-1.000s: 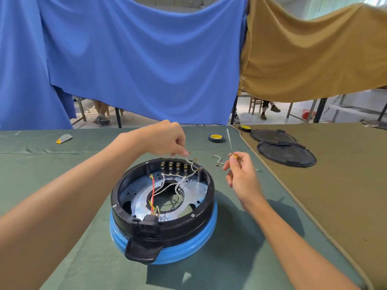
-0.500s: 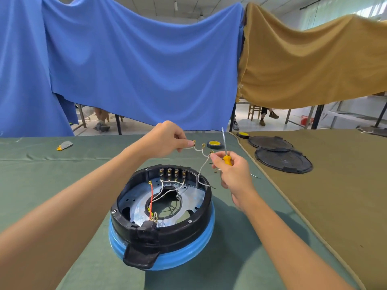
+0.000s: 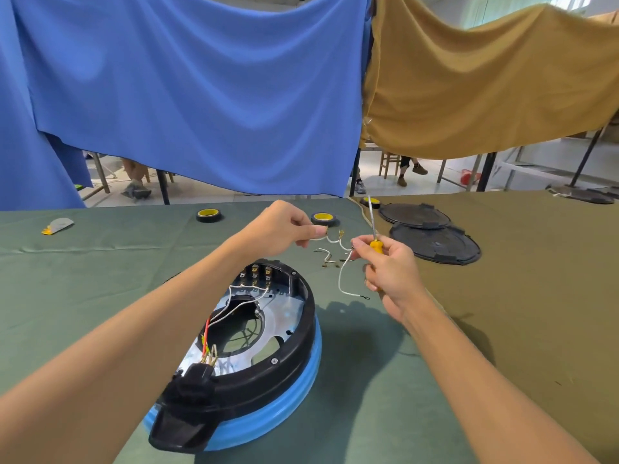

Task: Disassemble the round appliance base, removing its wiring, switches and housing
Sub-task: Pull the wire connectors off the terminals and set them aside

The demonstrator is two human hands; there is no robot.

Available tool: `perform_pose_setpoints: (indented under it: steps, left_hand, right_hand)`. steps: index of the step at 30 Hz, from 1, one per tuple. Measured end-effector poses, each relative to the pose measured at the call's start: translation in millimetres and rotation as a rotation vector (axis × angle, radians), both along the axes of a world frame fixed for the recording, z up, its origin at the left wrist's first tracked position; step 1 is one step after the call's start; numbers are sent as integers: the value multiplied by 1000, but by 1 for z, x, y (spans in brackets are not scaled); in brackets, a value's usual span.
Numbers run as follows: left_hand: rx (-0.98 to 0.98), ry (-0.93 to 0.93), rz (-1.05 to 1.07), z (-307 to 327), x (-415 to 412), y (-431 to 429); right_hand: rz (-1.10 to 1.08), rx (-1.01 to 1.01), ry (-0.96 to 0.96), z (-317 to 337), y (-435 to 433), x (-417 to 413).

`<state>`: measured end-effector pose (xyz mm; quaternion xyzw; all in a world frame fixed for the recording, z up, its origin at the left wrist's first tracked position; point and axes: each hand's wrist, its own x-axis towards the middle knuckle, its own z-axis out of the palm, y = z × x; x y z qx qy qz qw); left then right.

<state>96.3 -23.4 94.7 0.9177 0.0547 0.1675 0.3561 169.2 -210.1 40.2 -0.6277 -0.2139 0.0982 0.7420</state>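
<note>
left hand: raised, pinching wire | right hand: raised, gripping screwdriver, pinching wire | forearms outstretched

This is looking like a workshop or shared work hall. A blue cloth and a tan cloth are hanging across the room, and under their hems seated people's legs and a wooden chair are showing on a bare pale floor. The tabletop is wearing a green cover, with a tan-covered one adjoining it. Tape rolls, black round covers and an opened appliance base are lying on them, with loose wires and a screwdriver being handled above
</note>
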Motion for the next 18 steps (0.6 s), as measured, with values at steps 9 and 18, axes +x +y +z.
perform_pose_setpoints:
  steps: [9,18]
  left_hand:
    - [485,215,122,-35,7,21]
    - [513,293,103,-38,4,33]
  right_hand:
    - [-274,-212,160,-29,1,47]
    - [-455,-828,-184,-45,17,72]
